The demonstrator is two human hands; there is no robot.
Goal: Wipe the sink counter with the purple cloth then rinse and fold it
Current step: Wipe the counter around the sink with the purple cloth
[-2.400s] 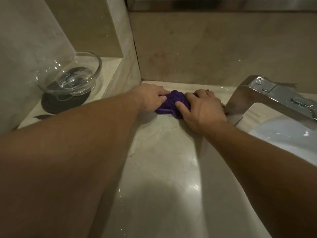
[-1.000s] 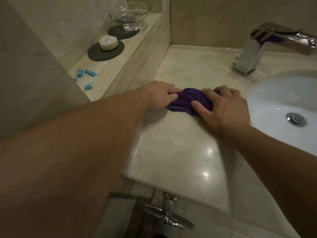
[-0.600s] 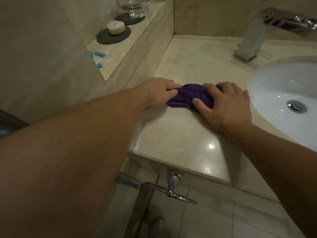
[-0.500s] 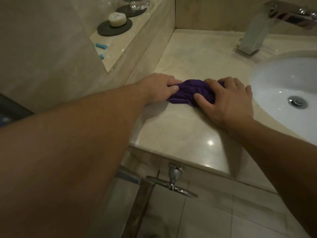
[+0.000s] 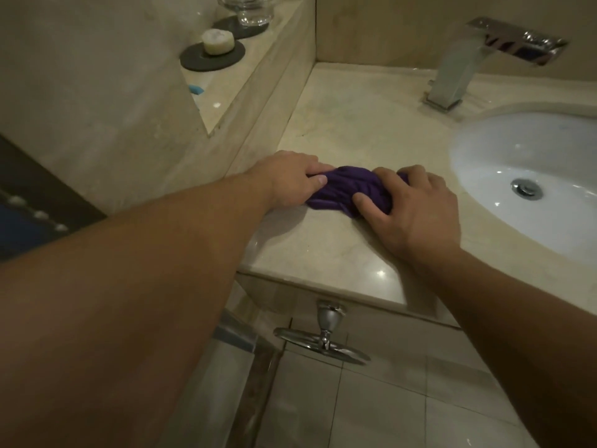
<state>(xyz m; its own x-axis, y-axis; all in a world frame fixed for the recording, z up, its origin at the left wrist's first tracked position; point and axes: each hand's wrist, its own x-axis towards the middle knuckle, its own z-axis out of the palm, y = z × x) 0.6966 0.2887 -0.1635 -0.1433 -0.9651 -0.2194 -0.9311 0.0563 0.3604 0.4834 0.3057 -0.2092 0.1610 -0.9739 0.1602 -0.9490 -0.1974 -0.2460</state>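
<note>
Cloth: purple cloth lies bunched on the beige sink counter, between our two hands and near the counter's front edge.
Left hand: our left hand grips the cloth's left end, fingers curled over the folds and thumb tucked against the fabric.
Right hand: our right hand presses on the right end, thumb and fingers bent round the bunch.
Basin: white sink sits just to the right of our right hand, with the chrome tap behind it.
Ledge: a soap bar on a dark coaster and a glass bowl stand on the raised ledge to the left, well apart from the cloth.
Stage: we judge the wiping is under way; rinsing and folding are not yet done.
Risk: bunched this tight, the cloth covers only a narrow strip, so we may leave patches unwiped; a pull too far toward us could drag it over the front edge and onto the floor.
</note>
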